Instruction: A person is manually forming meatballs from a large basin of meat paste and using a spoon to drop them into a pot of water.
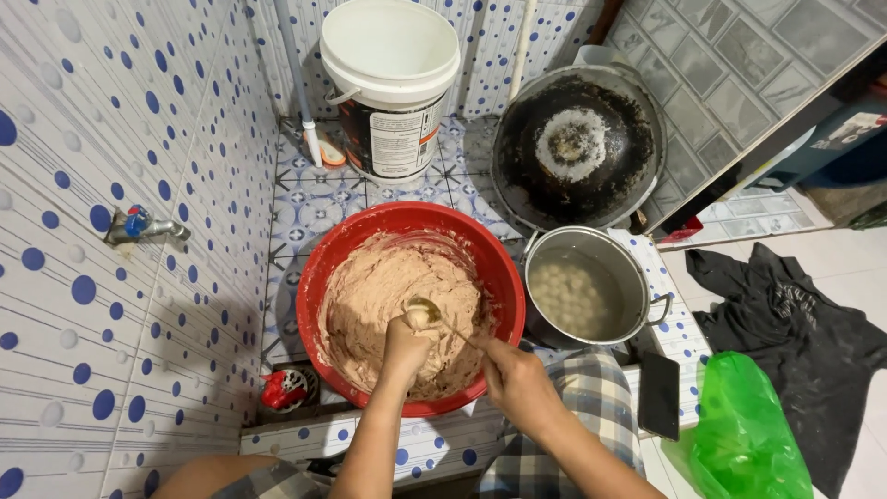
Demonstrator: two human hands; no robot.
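Left hand closed into a fist squeezing a ball of paste out the top, right hand gripping a metal spoon against that ball, red basin of pinkish-brown paste beneath both hands, steel pot of pale balls in water just beyond the right hand, green plastic bag farther right.

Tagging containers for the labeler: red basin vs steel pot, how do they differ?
The red basin is plastic, wide and shallow; the steel pot is metal, narrower, straight-walled, with side handles. The basin holds thick pinkish-brown paste; the pot holds pale balls in cloudy liquid. Both hands work over the basin, none at the pot. Both are round, open-topped and sit side by side on the tiled floor.
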